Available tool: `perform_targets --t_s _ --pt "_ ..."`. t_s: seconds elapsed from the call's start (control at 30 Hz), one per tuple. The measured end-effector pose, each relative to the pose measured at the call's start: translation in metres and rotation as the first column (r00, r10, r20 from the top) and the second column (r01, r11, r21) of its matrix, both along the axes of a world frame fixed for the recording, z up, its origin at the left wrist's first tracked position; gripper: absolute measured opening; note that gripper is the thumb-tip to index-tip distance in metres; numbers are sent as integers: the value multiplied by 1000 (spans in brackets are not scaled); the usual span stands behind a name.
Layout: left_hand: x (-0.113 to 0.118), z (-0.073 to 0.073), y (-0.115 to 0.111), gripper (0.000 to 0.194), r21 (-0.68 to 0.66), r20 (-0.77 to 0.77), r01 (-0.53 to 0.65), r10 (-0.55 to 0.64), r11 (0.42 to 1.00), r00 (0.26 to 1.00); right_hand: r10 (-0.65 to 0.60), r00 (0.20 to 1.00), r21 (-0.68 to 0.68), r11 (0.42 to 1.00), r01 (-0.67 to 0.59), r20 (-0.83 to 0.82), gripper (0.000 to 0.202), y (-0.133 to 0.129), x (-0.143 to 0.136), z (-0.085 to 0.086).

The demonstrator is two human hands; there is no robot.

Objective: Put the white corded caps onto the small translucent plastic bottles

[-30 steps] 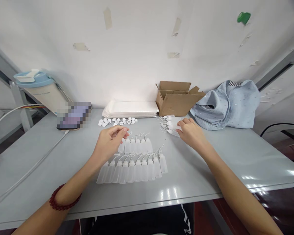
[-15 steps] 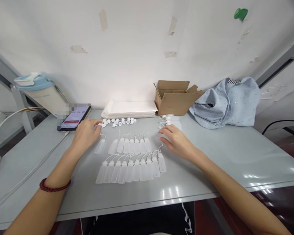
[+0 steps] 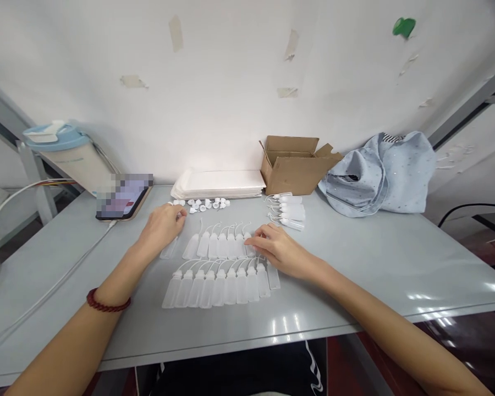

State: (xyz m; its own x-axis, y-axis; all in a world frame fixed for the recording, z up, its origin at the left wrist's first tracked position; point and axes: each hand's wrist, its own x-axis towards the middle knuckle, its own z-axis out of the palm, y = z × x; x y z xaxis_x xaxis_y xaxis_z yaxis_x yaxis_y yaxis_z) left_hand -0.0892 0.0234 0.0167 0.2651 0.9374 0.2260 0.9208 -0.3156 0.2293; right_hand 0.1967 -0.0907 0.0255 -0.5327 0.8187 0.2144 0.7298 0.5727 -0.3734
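Note:
My left hand (image 3: 161,226) is at the left end of a loose group of small white caps (image 3: 208,204). Its thumb and fingertips are pinched together; whatever is between them is hidden. Below that hand lies a single squeeze bottle (image 3: 170,250), partly covered. My right hand (image 3: 278,248) reaches over the right end of the upper row of translucent squeeze bottles (image 3: 221,246), its thumb and index finger slightly apart at the last bottle (image 3: 249,250). A longer row of bottles (image 3: 218,289) with thin bent tubes lies nearer me. Several bottles with white tops (image 3: 291,212) are stacked farther back.
Against the wall are a stack of white padded sheets or envelopes (image 3: 218,184), an open cardboard box (image 3: 299,173) and a pale blue cloth bag (image 3: 379,176). A phone (image 3: 126,201) with a cable leans at the left, beside a blue-lidded tumbler (image 3: 66,151).
My right hand has moved left and nearer me, from the stacked bottles to the upper row's end. My left hand has shifted right along the caps, and its fingertips have come together.

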Motion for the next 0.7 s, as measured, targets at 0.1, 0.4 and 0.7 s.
perform_targets --t_s 0.1,0.4,0.7 --pt "2 4 -2 20 -4 40 -25 25 1000 999 -10 1000 -56 998 11 11 28 0 -1 0" --pt "31 30 -33 40 -245 556 55 94 968 826 -69 991 -132 988 83 111 30 1 -3 3" --pt "59 26 -70 27 -466 841 410 248 785 480 -167 968 5 985 171 -185 17 5 1 1"
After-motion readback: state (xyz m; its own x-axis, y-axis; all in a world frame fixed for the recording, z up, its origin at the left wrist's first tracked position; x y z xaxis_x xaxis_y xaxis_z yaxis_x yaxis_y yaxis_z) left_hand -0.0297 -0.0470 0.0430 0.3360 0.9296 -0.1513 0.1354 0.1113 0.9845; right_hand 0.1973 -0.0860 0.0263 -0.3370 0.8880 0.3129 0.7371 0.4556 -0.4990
